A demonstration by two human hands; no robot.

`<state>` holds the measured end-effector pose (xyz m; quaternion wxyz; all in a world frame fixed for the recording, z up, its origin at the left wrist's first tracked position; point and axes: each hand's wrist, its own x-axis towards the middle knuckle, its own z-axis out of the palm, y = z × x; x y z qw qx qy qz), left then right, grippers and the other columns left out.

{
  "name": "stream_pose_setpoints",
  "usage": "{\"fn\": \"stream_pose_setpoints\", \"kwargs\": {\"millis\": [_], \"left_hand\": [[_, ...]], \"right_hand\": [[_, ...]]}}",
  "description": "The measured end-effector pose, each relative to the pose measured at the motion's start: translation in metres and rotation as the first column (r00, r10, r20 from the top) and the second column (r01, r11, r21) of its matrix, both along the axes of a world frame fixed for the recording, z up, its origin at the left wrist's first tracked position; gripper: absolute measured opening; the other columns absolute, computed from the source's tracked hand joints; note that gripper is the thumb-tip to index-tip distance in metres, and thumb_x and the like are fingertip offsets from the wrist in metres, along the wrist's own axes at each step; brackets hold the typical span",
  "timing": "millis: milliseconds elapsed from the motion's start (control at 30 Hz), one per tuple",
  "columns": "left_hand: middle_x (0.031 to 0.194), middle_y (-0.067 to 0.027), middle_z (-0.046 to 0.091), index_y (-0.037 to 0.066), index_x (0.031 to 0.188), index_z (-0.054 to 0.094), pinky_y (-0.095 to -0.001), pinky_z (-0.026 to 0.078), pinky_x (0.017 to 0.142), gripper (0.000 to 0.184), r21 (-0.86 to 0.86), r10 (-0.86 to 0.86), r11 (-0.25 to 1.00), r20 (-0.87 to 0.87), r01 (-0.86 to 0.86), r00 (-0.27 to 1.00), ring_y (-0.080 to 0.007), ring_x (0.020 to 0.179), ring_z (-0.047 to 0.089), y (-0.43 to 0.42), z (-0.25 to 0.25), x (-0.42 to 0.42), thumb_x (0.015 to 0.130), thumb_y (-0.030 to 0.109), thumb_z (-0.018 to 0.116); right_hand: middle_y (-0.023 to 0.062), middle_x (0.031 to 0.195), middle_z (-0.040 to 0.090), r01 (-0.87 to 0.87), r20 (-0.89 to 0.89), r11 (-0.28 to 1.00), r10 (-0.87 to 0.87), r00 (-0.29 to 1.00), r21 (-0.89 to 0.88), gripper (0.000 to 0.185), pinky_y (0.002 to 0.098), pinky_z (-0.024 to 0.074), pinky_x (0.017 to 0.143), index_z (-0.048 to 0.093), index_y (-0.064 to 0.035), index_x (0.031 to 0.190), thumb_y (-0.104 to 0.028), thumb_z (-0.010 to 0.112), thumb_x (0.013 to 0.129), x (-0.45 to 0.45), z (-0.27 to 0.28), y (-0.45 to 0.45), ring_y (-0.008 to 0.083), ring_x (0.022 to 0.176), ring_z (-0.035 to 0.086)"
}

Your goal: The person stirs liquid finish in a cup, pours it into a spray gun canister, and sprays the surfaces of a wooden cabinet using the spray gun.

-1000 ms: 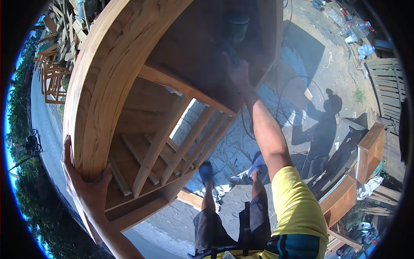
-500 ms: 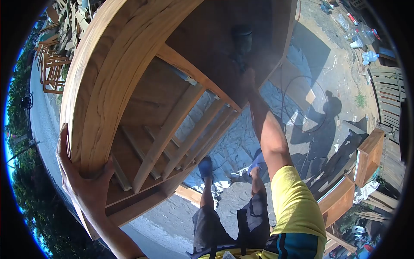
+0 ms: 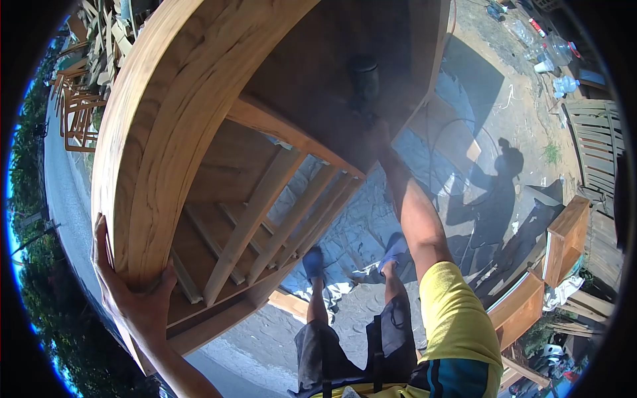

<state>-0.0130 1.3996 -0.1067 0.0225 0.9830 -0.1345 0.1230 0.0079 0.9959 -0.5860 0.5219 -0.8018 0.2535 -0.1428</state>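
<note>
My left hand (image 3: 138, 302) is closed around the lower end of the thick wooden edge of a large brown cabinet (image 3: 166, 132), thumb on the inner side and fingers on the outer. The cabinet stands tilted, with wooden slats (image 3: 255, 219) across its open lower part. Inside its dark upper compartment, my right hand (image 3: 378, 129) grips a spray gun (image 3: 363, 79) with a dark cup on top. Pale mist hangs around the gun and blurs the fingers. Its nozzle cannot be made out.
A crumpled sheet (image 3: 358, 232) lies under my feet. A thin hose (image 3: 488, 142) curls over the ground on the right. Wooden drawers (image 3: 521, 305), a slatted panel (image 3: 592, 142) and plastic bottles (image 3: 564, 52) are farther right. Stacked chairs (image 3: 76, 119) and scrap wood stand at upper left.
The spray gun has shifted slightly left and down inside the compartment. My left hand and the cabinet's near end sit a little lower in view, the hand still gripping the edge.
</note>
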Motion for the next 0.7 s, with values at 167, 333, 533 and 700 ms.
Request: {"fn": "stream_pose_setpoints", "kwargs": {"millis": [167,333,533,700], "left_hand": [[0.154,-0.0134,0.058,0.022,0.161,0.043,-0.0571,0.050,0.115,0.115,0.045,-0.004,0.999,0.019,0.003,1.000,-0.0412,0.137,0.059,-0.001,0.000,-0.005,0.058,0.001,0.090],[0.156,-0.0138,0.056,0.017,0.161,0.043,-0.0581,0.046,0.119,0.112,0.070,-0.056,0.996,0.007,0.055,0.998,-0.0403,0.142,0.055,0.001,0.002,-0.006,0.060,0.007,0.089],[0.157,-0.0133,0.055,0.015,0.160,0.043,-0.0573,0.045,0.121,0.109,0.071,-0.070,0.995,0.017,0.069,0.997,-0.0390,0.143,0.055,-0.006,0.001,-0.008,0.062,0.012,0.089],[0.157,-0.0119,0.056,0.017,0.160,0.044,-0.0567,0.047,0.119,0.108,0.088,-0.078,0.993,0.016,0.077,0.997,-0.0386,0.142,0.056,-0.006,0.004,-0.007,0.063,0.010,0.088]], "right_hand": [[0.0220,0.094,0.077,0.018,-0.268,0.973,-0.081,0.960,-0.228,0.031,0.0486,0.0577,0.075,0.077,-0.0023,0.114,-0.028,0.065,0.102,0.039,-0.063,-0.049,0.0368,0.086,0.077],[0.0226,0.094,0.077,0.029,-0.103,0.822,-0.106,0.989,-0.569,0.029,0.0489,0.0563,0.075,0.075,0.0015,0.113,-0.022,0.065,0.099,0.069,-0.127,-0.095,0.0374,0.086,0.075],[0.0244,0.095,0.077,-0.054,-0.127,0.815,-0.025,0.992,-0.577,0.029,0.0496,0.0559,0.074,0.073,0.0049,0.112,-0.020,0.066,0.098,0.077,-0.163,-0.123,0.0390,0.085,0.075],[0.0240,0.090,0.077,0.032,-0.076,0.985,-0.045,0.996,-0.167,0.041,0.0488,0.0561,0.073,0.075,0.0036,0.108,-0.036,0.071,0.099,0.029,-0.016,-0.048,0.0369,0.082,0.076]]}}
